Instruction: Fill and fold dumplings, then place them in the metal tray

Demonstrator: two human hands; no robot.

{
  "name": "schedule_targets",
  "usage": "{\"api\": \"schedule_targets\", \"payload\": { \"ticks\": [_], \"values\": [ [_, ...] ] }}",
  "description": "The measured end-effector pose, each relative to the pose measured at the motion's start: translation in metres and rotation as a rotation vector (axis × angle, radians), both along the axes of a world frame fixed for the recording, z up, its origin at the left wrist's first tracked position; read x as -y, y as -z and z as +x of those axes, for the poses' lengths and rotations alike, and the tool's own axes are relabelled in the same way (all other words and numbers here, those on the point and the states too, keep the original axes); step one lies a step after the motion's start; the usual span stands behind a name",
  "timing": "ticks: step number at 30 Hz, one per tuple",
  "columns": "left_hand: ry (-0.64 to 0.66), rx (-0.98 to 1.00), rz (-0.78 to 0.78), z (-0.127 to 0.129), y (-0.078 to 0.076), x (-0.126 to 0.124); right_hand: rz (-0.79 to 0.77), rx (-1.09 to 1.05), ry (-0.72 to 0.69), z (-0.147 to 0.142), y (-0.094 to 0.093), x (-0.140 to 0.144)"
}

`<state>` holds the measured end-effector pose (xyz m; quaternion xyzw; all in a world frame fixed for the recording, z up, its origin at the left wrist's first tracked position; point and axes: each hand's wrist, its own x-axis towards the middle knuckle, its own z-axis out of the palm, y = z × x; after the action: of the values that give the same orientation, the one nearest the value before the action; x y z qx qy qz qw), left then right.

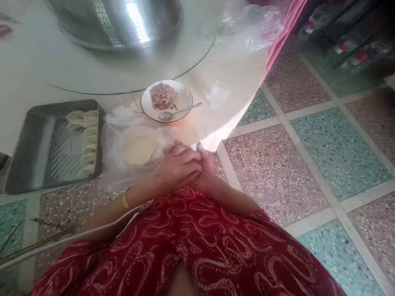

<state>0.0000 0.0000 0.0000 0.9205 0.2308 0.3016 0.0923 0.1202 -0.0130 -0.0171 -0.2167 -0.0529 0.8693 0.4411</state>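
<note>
My left hand (176, 165), with a yellow bangle on its wrist, lies folded over my right hand (206, 170) at the near edge of the table, above my red patterned lap. The fingers of both are curled together, and whatever is between them is hidden. Just left of my hands a stack of round dough wrappers (140, 151) rests on clear plastic. Beyond them is a white plate (186, 98) with a mound of minced filling (163, 96) and a metal spoon (179, 111).
A metal tray (33, 156) at the left holds a column of folded dumplings (88, 139). A glass turntable (92, 80) carries a steel colander (117, 20). A crumpled plastic bag (253, 24) sits far right. Terrazzo floor tiles (308, 156) spread to the right.
</note>
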Motion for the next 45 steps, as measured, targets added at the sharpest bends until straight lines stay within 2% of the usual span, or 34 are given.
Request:
{"api": "schedule_targets", "payload": {
  "ticks": [6,13,17,23,26,31,40,45],
  "values": [
    [-0.057,-0.013,-0.003,-0.004,0.001,0.001,-0.060,-0.010,-0.015,0.003,-0.002,0.001],
    [-0.015,-0.019,-0.023,-0.003,0.009,0.001,-0.081,-0.053,-0.007,0.003,0.001,0.001],
    [-0.064,-0.003,-0.044,-0.008,0.007,0.002,-0.130,-0.060,-0.021,0.008,0.000,0.002],
    [-0.027,0.061,-0.013,-0.017,0.011,0.001,-0.181,-0.087,-0.062,0.011,0.000,0.002],
    [-0.049,0.039,-0.029,-0.017,0.013,0.000,-0.181,-0.091,-0.069,0.010,0.001,0.002],
    [-0.095,0.084,0.032,-0.019,0.010,0.001,-0.210,-0.055,-0.041,0.012,-0.006,0.004],
    [-0.166,0.050,0.016,-0.027,0.015,0.004,-0.212,-0.025,-0.045,0.010,-0.007,0.006],
    [-0.186,0.090,0.070,-0.025,0.010,0.006,-0.119,-0.060,-0.050,0.013,-0.005,0.008]
  ]
}}
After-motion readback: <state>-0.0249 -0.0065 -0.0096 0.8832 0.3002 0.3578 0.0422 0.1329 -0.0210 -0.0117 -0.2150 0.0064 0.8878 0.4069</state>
